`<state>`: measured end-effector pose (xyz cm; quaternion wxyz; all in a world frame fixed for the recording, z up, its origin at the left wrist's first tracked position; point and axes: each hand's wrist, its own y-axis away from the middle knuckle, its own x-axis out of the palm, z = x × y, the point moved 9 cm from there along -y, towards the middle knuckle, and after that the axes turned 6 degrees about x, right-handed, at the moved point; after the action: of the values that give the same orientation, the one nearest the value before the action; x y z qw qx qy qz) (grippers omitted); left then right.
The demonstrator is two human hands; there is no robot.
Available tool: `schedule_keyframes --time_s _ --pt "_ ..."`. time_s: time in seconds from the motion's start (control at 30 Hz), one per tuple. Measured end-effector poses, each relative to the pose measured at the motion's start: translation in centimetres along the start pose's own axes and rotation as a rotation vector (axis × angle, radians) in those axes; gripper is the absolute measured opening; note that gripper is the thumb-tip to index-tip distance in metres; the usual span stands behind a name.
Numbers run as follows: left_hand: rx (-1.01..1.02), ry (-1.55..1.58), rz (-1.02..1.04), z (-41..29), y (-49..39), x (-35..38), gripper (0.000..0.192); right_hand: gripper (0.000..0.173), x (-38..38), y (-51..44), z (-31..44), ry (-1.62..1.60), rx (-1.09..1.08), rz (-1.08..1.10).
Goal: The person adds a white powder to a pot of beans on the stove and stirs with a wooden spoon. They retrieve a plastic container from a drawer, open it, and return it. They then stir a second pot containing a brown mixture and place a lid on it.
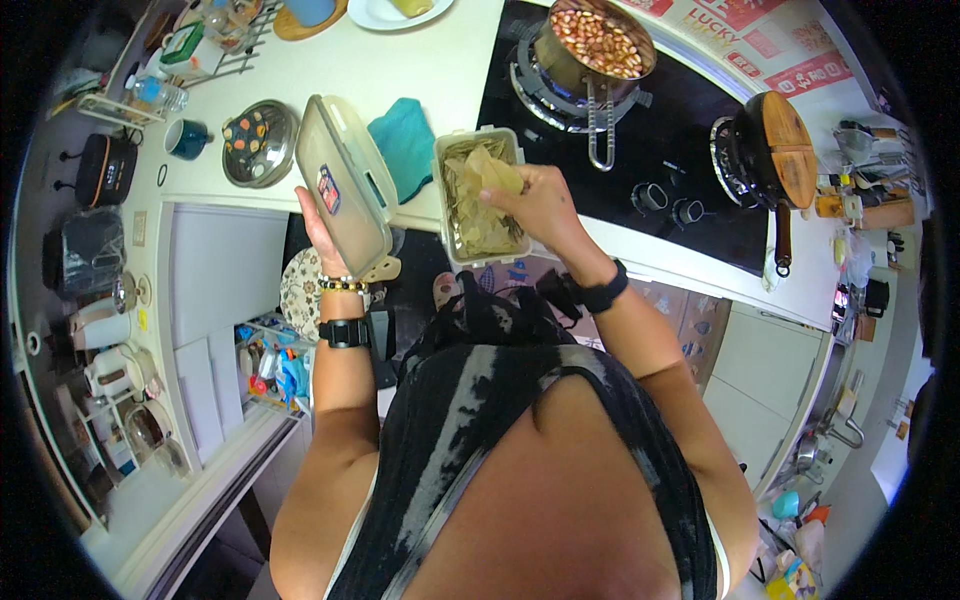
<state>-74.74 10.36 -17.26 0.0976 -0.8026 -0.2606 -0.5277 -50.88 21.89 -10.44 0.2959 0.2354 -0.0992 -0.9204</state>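
Observation:
My left hand [321, 234] holds up a translucent plastic lid [346, 187], tilted on its side, its clips standing out along the edges. My right hand [536, 206] pinches dried bay leaves [491, 176] over an open plastic container [480, 259], which is filled with more dried leaves and sits at the counter's front edge. Between lid and container a teal cloth [405, 146] lies on the counter. Behind the right hand, a metal saucepan [577, 79] full of pinkish beans in liquid stands on the hob, its wire handle pointing towards me.
A black pan [754, 150] with a wooden lid [791, 150] rests on the right burner, its handle near the counter edge. Left of the plastic lid are a steel bowl [281, 146] and a teal mug [187, 140]. A white plate [367, 19] lies farther back.

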Motion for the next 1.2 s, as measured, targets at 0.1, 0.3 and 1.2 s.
schedule_keyframes --time_s 0.1,0.3,1.2 --pt "-0.005 -0.004 0.042 0.3 -0.1 0.3 0.058 0.028 -3.7 3.6 3.4 -0.133 -0.105 -0.037" --pt "-0.093 0.010 0.086 1.4 0.2 1.3 0.055 0.027 -18.8 5.7 10.4 -0.134 -0.315 -0.343" --pt "-0.213 -0.864 -0.041 11.8 0.6 2.8 0.048 0.056 -2.0 -0.3 -7.1 -0.052 0.094 -0.133"
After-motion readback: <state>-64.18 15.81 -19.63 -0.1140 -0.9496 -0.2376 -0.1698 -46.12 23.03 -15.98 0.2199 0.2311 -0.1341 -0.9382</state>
